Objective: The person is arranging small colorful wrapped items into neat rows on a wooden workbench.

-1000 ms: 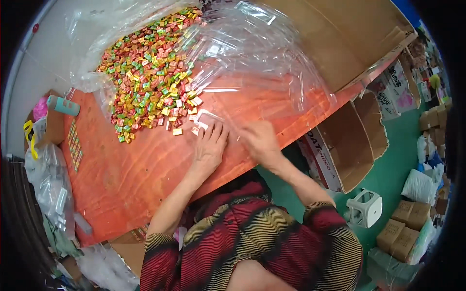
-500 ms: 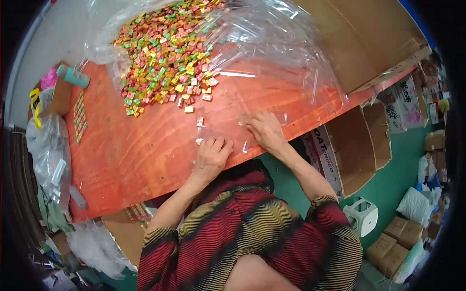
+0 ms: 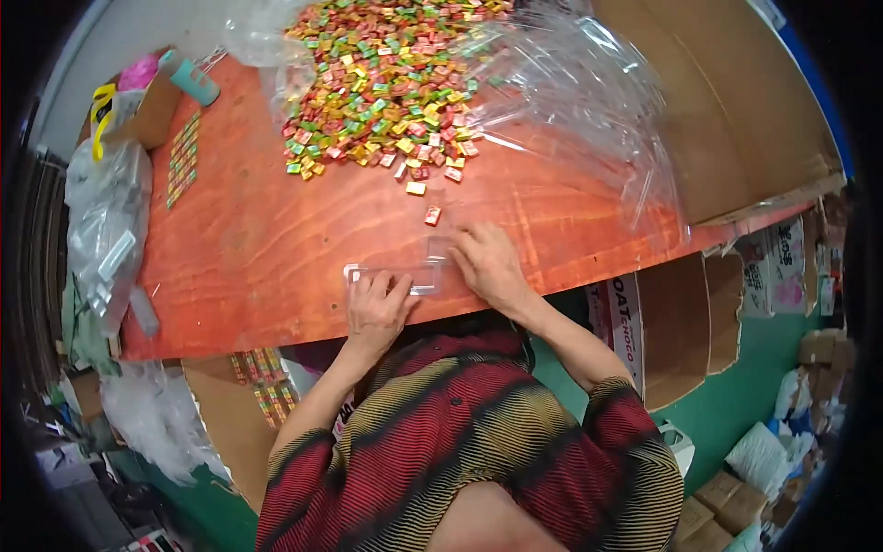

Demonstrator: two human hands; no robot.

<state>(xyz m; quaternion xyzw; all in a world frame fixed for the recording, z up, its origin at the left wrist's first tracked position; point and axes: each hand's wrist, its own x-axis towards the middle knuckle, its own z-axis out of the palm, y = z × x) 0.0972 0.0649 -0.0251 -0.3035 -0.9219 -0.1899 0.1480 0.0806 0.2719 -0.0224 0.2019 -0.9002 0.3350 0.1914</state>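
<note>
"Going by size, what fills most of the view?"

"A red-orange wooden tabletop (image 3: 248,248), its near edge curving just in front of the person's striped garment (image 3: 460,414)."

"And on it?"

"At the far right stands an open cardboard box (image 3: 736,110). Left of that sprawls a heap of clear plastic packaging (image 3: 579,101), touching a broad pile of wrapped sweets (image 3: 377,92) in red, yellow, green and orange."

"Where are the hands?"

"Both are near the table's front edge. The left hand (image 3: 372,308) lies over a clear rectangular tray (image 3: 423,276), fingers bent and slightly parted, tips down on it. I cannot tell whether the thumb grips it."

"The right hand (image 3: 492,267)?"

"It is just beyond the tray's right end, palm down, fingers close together and curled. Their tips are at a smaller clear plastic piece (image 3: 440,248); I cannot tell whether they pinch it, or whether that piece belongs to the tray."

"Anything smaller?"

"A single red-and-white wrapped sweet (image 3: 432,216) lies on bare wood, between the pile and the tray, near the right fingertips. A yellow one (image 3: 416,189) lies a little farther back, near the pile's front edge."
</note>
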